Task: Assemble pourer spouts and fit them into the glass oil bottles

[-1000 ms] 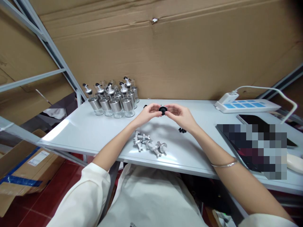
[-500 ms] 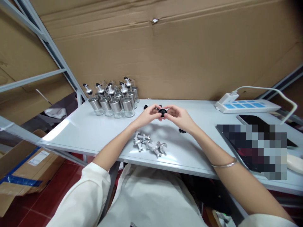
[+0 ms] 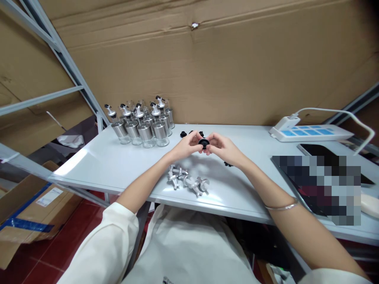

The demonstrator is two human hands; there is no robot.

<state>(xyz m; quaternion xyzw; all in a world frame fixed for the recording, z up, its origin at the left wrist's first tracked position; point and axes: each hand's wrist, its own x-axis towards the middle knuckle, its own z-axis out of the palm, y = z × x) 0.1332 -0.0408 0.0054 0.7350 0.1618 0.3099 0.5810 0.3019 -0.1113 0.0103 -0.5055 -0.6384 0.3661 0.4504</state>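
Note:
Between my two hands, above the table, is a round black stopper (image 3: pixel 203 142) with a pale rim. My left hand (image 3: pixel 189 144) pinches its left side with thumb and fingers. On the opposite side my right hand (image 3: pixel 220 145) grips it the same way. Several silver pourer spouts (image 3: pixel 189 179) lie in a group on the table, nearer to my body. Small black parts (image 3: pixel 183 134) rest behind my hands, and a few more black pieces (image 3: pixel 227 163) sit below my right wrist, partly hidden.
Several glass bottles with metal sleeves (image 3: pixel 145 132), some topped with pourers, stand at the back left of the white table (image 3: pixel 97 157). To the right are a power strip (image 3: pixel 310 133) with a charger and a phone (image 3: pixel 316 152). Cardboard (image 3: pixel 225 71) lines the back.
The black stopper has tilted slightly, and my fingers have shifted a little on it. Both hands stay in nearly the same place.

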